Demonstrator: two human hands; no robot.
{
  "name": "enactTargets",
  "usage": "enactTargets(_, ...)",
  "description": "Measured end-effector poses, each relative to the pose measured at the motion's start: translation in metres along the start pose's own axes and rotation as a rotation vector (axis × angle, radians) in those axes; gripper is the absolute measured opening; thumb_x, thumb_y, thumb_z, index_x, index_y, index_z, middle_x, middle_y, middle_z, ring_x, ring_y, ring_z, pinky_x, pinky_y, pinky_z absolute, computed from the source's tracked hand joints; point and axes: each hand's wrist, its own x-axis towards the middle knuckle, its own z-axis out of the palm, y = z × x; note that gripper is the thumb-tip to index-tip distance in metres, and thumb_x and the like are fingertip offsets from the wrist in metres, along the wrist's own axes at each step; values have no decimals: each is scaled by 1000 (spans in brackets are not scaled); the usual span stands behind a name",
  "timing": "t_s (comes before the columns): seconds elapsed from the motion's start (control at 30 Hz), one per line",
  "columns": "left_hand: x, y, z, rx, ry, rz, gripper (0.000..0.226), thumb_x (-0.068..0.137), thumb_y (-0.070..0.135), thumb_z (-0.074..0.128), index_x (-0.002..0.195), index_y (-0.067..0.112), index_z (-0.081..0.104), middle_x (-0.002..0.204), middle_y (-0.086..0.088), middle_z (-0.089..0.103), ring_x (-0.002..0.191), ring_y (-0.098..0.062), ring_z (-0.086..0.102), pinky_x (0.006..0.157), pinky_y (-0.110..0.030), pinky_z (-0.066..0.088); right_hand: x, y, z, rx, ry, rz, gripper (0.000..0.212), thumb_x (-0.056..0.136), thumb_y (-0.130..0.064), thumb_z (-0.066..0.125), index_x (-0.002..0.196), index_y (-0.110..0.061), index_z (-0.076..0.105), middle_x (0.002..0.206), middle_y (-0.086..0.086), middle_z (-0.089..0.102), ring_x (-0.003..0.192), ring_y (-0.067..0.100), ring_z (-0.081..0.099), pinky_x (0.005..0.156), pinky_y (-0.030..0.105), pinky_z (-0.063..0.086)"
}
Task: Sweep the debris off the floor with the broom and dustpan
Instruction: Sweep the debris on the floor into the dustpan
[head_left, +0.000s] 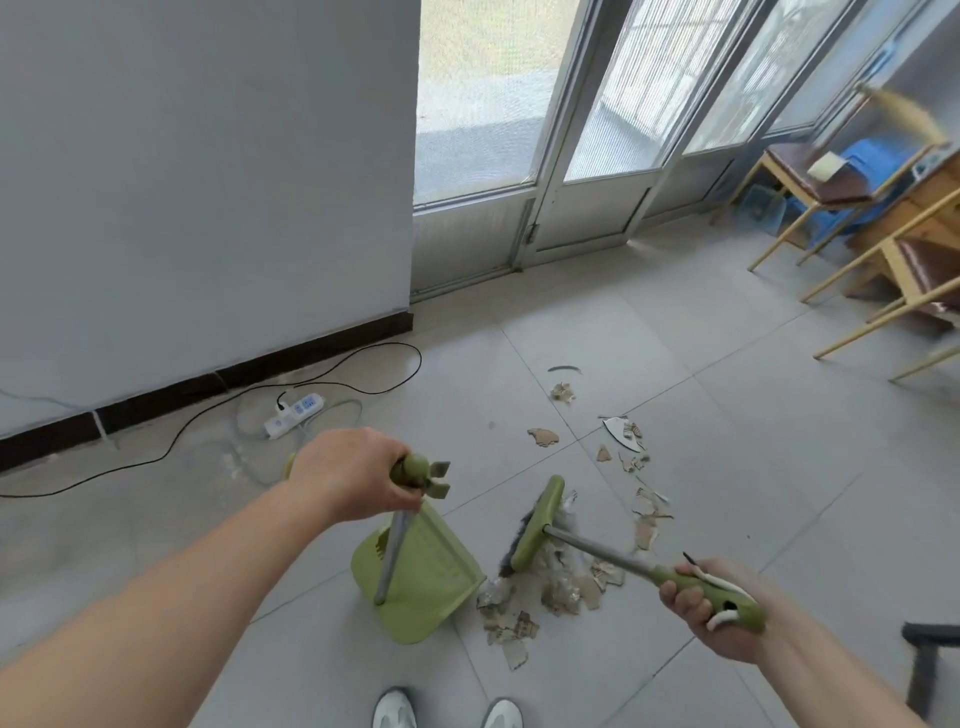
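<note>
A person's left hand (358, 475) clamps the top grip of a green dustpan (421, 582) standing on the tiled floor (727, 415). The right hand (696, 608) clenches the handle of a matching green broom (537, 525), whose head sits in torn, brownish debris (561, 587) just beside the pan's lip. More scraps trail away across the tiles. The bristles are mostly hidden, and white shoes (395, 709) are cut off below.

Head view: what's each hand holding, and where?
Left hand grips the dustpan by its handle top; right hand grips the broom by its green handle end.
</note>
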Motion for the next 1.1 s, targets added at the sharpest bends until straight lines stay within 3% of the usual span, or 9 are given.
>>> enactTargets(0.2,18,6,-16,21,48,31,34,75,60,58,63,29,53,71,9,62,73,-13,62,59,-28,49,0,-15,10,0,-21,-22,29,95,-19,38,80,2,50,55,11,49,24,15,44,21,18,34)
enactTargets(0.33,37,8,-31,60,81,31,34,75,61,59,71,27,58,72,9,60,72,-14,59,49,-25,35,8,-37,32,-4,-57,-35,30,96,-20,36,78,1,49,54,10,50,23,14,43,22,17,34)
enactTargets(0.77,159,12,-74,104,66,57,33,76,64,58,83,32,65,78,12,62,74,-12,58,46,-24,31,56,-154,128,4,-158,-100,31,98,-18,33,77,-2,49,50,6,50,24,10,43,25,11,32)
enactTargets(0.93,209,20,-85,96,32,86,31,79,62,57,83,32,64,81,11,62,79,-13,60,46,-23,31,88,-202,145,-50,-127,-19,39,89,-22,39,60,0,54,47,1,47,25,11,44,29,10,30)
enactTargets(1.1,239,25,-87,116,22,113,32,79,61,57,77,29,61,82,10,62,80,-14,60,48,-23,32,96,-224,157,-38,-151,-11,22,68,-16,45,56,1,55,43,1,46,25,11,43,30,10,28)
